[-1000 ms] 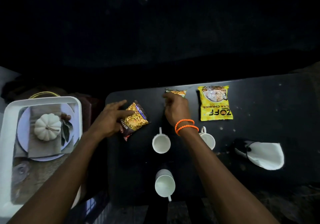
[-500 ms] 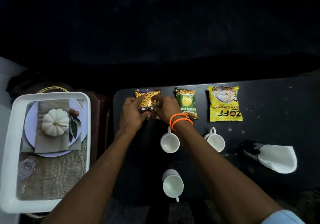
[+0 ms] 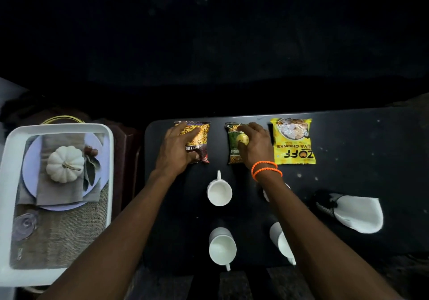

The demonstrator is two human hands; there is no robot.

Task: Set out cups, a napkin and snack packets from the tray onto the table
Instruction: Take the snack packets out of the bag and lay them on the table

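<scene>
A: Far left?
B: The white tray [image 3: 9, 160], carrying a plate and a white pumpkin [image 3: 64, 164].

A: On the counter [image 3: 359, 172]?
B: Three packets at twelve o'clock, long axes pointing twelve to six. The left hand [image 3: 178, 148] lies flat, fingers spread, on the mixture packet [image 3: 200, 137]. The right hand [image 3: 254, 146] rests palm-down on the green packet [image 3: 234, 146]; grip unclear. The yellow packet [image 3: 293, 140] lies free, print upside down.

A: Nearer?
B: Cups [image 3: 219, 193], and the napkin [image 3: 357, 213] at four o'clock.
</scene>
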